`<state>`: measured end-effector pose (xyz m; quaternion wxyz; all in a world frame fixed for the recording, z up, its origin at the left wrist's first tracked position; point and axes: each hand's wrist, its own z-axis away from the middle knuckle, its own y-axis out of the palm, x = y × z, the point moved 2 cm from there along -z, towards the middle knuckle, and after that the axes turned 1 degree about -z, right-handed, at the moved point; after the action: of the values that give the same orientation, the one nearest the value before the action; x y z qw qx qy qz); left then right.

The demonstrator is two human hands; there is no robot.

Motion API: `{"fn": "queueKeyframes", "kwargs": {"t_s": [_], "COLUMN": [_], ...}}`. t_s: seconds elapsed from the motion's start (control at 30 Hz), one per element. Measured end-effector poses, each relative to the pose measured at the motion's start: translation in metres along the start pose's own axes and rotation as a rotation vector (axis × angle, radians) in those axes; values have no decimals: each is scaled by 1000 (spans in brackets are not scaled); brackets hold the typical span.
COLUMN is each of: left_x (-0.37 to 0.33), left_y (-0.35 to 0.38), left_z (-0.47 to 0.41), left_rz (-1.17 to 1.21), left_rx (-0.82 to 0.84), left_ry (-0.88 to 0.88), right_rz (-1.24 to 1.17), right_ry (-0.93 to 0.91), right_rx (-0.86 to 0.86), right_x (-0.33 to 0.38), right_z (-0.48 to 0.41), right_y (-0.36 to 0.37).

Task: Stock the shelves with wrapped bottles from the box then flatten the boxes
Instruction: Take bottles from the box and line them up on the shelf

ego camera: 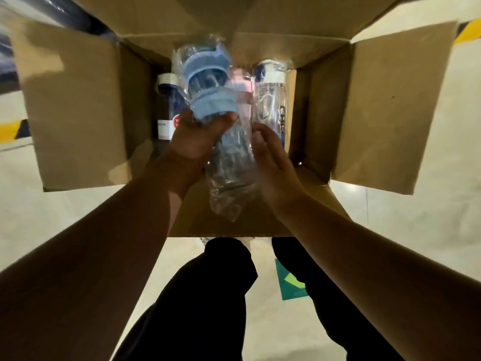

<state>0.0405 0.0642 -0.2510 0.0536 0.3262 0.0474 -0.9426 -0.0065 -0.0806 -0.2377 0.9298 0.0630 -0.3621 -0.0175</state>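
Two hands are at one wrapped bottle (231, 157), which is raised over the middle of the open box (78, 113), its blue lid (208, 82) towards the far wall and its base towards the near edge. The bottle is clear and sealed in a loose transparent wrap.

Left hand (197, 136): grips the bottle just below the lid, fingers curled round the body.

Right hand (273, 160): lies against the right side of the bottle. Whether its fingers close round the body cannot be told; they are hidden behind the wrap.

Three further bottles lie in the box along the far wall:
- dark blue bottle (166, 105) with a white cap, at the left wall;
- pink bottle (243, 84), in the middle, partly hidden by the raised bottle;
- clear bottle (270, 97) with printed lettering, at the right wall.

All four box flaps are folded outward. The box stands on a pale floor (390, 243). A green floor marker (289, 285) shows beside the person's dark trouser legs (208, 295), short of the near flap.
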Motion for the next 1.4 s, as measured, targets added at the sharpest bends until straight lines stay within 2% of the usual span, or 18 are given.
{"fn": "queueKeyframes", "kwargs": {"t_s": [0.03, 0.13, 0.2, 0.33, 0.5, 0.63, 0.73, 0.87, 1.03, 1.23, 1.4], "left_x": [2, 6, 12, 23, 31, 30, 26, 16, -17, -101, -198], "left_y": [-5, -18, -24, -34, -43, -46, -41, -38, -32, -18, -2], "left_z": [-3, -11, -17, -35, -61, -69, -51, -4, 70, 196, 326], "left_rz": [-24, -85, -150, -215, -181, -216, -188, -128, -116, -71, -44], "left_rx": [-38, -129, -151, -176, -138, -166, -179, -108, -84, 33, 85], "left_ry": [5, 77, 92, 99, 26, 37, 66, 22, 37, 127, 272], "right_rz": [35, 534, 682, 657, 573, 546, 497, 414, 259, 160, 29], "right_ry": [24, 103, 181, 323, 328, 293, 287, 399, 357, 238, 90], "right_rx": [-54, -300, -364, -286, -332, -299, -286, -230, -138, -47, -16], "right_x": [1, -3, -12, -43, -58, -50, -39, -8, 34, 142, 253], "right_z": [-5, -39, -68, -118, -161, -155, -128, -77, -7, 137, 269], "right_y": [-8, -41, -57, -60, -63, -74, -82, -82, -69, -40, -18]}}
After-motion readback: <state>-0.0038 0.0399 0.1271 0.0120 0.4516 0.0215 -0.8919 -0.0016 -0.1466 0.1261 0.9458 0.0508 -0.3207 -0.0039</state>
